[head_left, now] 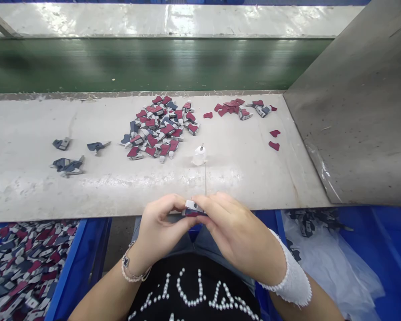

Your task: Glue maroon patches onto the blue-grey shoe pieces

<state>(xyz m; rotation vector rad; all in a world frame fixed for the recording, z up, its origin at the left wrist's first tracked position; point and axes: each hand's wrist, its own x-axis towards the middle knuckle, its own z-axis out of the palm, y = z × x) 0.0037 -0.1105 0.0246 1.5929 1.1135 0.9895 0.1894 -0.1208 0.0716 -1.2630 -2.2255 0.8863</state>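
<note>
Over the table's near edge, a small grey, dark blue and red part (194, 207) is held between both hands. My left hand (163, 232) pinches its left end with thumb and fingers. My right hand (235, 232) has its fingers closed on the right side and partly covers it. Beyond the hands, a small clear bottle (199, 156) stands on the table (240, 178). A heap of red, grey and blue parts (160, 127) lies behind it to the left. Flat red pieces (230, 107) are at the back right.
Grey-blue parts (67, 165) lie at the left. A metal panel (361, 116) rises at the right; a green belt (137, 64) runs behind. Below are a full blue bin (68, 272) and another with plastic wrap (337, 263).
</note>
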